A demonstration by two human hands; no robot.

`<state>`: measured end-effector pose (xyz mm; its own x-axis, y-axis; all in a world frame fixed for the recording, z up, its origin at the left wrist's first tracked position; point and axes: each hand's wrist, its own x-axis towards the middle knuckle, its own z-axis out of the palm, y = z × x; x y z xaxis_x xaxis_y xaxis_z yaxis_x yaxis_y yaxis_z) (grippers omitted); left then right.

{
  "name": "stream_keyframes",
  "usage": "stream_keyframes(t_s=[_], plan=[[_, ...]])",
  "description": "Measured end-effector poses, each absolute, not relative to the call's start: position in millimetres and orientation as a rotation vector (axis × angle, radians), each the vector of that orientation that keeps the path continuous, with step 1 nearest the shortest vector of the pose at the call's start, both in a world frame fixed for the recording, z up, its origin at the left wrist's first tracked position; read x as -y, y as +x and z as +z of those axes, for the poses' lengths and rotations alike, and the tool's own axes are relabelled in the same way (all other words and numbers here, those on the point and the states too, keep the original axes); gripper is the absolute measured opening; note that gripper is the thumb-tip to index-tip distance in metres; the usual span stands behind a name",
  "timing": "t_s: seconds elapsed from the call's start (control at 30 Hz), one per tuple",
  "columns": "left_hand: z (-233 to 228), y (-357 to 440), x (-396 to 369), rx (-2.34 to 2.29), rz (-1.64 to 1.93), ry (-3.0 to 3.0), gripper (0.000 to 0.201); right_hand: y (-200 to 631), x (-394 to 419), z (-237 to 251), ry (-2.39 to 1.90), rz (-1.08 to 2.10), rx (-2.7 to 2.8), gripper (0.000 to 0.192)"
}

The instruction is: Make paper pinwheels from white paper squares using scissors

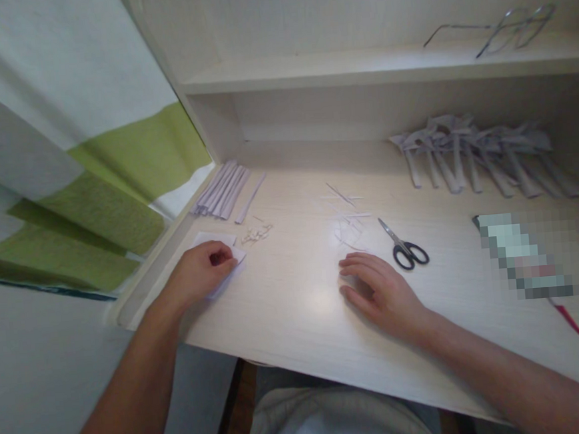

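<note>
At the desk's left side, my left hand (206,267) is closed, with thumb and fingertips pinching the edge of a white paper sheet (239,254). More white paper (214,237) lies flat beneath and behind that hand. My right hand (383,294) rests on the desk near the middle, its thumb and fingers apart with nothing between them. Just beyond it are thin paper strips (353,222) and a pair of scissors (403,247) with black handles. Small pale scraps (257,233) lie to the right of the paper stack.
Rolled paper tubes (224,188) lie side by side at the back left. Folded paper pieces with stems (457,153) are heaped at the back right. A phone (523,255) with a red cable lies at right. Glasses (510,26) sit on the shelf (333,70); a curtain (129,163) hangs left.
</note>
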<state>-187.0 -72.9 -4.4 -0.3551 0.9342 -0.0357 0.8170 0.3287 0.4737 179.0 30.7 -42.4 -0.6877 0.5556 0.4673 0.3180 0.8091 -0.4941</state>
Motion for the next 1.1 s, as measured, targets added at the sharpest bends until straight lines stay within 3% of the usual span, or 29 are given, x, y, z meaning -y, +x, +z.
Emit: stream_keyframes(t_s=[0.23,0.6,0.97,1.1], plan=[[-3,-204,82,-2.653,0.328,1.662,0.058,180,-31,-41,-0.645,0.512,2.38,0.018],[-4,-200,88,-2.749,0.092,1.529,0.073,179,-30,-40,-0.648,0.521,2.374,0.018],[-3,-194,91,-2.785,0.135,1.546,0.067,178,-31,-41,-0.651,0.516,2.382,0.018],[-5,-195,90,-2.775,0.315,1.557,0.058,178,-31,-40,-0.649,0.515,2.39,0.018]])
